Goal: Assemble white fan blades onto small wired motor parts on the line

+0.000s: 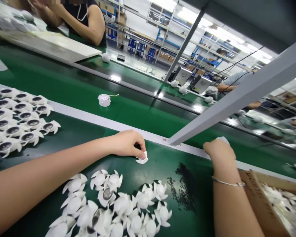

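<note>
The left hand [127, 144] pinches a white plastic fan piece [142, 159] by its thin edge; the piece seems light and fragile. The right hand [219, 152] is curled, and its hold is unclear.

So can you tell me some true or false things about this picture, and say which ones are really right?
1. The left hand is touching a small white piece. True.
2. A thin bracelet is on the left wrist. False: it is on the wrist of the right hand.
3. The cardboard box holds white pieces. True.
4. The belt under the hands is blue. False: it is green.
5. No other person is there. False: another person is across the belts.
</note>
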The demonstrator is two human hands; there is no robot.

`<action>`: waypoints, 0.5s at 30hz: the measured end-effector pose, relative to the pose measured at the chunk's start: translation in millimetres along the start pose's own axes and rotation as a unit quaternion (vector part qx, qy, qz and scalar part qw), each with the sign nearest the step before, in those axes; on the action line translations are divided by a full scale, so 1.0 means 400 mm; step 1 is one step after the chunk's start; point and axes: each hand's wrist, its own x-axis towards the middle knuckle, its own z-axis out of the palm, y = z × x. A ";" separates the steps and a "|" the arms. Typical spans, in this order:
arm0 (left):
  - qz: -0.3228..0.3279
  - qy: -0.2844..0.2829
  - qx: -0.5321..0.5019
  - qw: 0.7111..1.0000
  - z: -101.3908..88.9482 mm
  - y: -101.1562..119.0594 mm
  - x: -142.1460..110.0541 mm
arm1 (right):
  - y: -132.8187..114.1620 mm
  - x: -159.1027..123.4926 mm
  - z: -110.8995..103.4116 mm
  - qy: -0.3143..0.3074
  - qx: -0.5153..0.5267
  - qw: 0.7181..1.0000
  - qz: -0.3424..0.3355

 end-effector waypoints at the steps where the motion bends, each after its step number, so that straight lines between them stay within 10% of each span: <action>1: 0.003 0.002 -0.002 1.000 0.000 0.001 -0.001 | -0.001 0.015 0.022 0.013 0.011 1.000 0.014; 15: -0.010 0.004 0.001 1.000 0.000 0.002 -0.005 | 0.001 0.063 0.134 0.176 0.139 0.974 -0.017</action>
